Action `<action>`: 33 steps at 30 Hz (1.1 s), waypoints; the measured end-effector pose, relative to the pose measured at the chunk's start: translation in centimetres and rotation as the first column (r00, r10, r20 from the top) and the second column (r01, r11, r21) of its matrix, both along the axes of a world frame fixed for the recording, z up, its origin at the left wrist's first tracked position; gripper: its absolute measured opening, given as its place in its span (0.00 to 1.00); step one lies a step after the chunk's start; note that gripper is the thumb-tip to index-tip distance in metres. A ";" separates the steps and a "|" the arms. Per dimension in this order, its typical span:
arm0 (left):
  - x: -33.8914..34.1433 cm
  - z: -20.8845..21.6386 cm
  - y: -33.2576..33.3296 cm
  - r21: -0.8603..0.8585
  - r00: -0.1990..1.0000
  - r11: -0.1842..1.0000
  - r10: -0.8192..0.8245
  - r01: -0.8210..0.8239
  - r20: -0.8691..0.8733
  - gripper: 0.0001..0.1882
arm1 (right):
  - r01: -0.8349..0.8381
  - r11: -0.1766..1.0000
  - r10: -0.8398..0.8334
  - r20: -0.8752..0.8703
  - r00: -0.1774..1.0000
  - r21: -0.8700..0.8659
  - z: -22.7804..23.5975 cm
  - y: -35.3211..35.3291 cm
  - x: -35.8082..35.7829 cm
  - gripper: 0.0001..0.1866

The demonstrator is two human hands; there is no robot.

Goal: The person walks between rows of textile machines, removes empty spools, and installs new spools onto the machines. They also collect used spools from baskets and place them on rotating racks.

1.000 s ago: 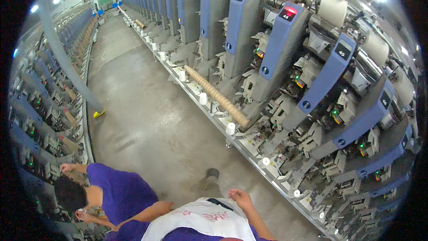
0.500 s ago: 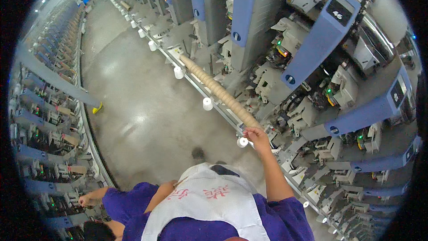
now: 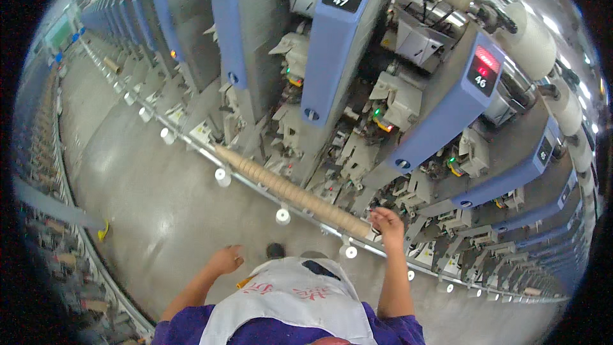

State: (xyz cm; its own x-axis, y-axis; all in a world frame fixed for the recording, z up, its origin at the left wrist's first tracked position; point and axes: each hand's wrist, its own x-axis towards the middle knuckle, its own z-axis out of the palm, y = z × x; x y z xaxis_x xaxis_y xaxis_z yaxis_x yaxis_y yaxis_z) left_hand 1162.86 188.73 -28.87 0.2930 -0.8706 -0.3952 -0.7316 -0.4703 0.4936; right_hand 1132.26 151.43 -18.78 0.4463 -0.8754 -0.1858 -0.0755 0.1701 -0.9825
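Note:
My right hand (image 3: 387, 223) is raised over the near end of a long stack of tan, nested tubes (image 3: 287, 190). Its thumb and fingers are pinched together, and whatever they hold is too small to make out. The stack lies slantwise along the metal rail (image 3: 255, 186) at the foot of the machine row. Lower left, in front of my apron, my left hand (image 3: 227, 259) hangs over the floor, its fingers loosely bent and apart. White spool-shaped pieces (image 3: 282, 216) sit along the rail's outer side, one of them (image 3: 351, 252) below my right hand.
Blue upright machine panels (image 3: 341, 45) line the right side, with small lit units (image 3: 383, 121) between them. Large white yarn packages (image 3: 530, 38) sit at upper right. Across the grey floor (image 3: 147, 198), a second machine row (image 3: 45, 153) runs along the left, with a yellow-tipped grey bar (image 3: 102, 230).
The view has swung right, so the machines and tube stack appear farther left. My right hand has lifted from beside the stack's near end. My left hand now shows in front of the apron.

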 end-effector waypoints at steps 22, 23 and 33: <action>4.7 49.9 -48.5 -0.444 0.550 0.481 -0.098 0.756 0.829 0.23 | -0.331 0.278 -0.577 -0.432 0.693 -0.902 49.1 -29.9 9.2 0.18; 4.5 50.5 -51.0 -0.460 0.553 0.468 -0.075 0.754 0.830 0.25 | -0.349 0.275 -0.561 -0.444 0.699 -0.896 49.2 -30.3 9.2 0.18; 2.9 51.8 -69.4 -0.642 0.551 0.460 0.333 0.614 0.765 0.33 | -0.262 0.161 -0.441 -0.307 0.843 -0.951 51.3 -32.9 9.5 0.17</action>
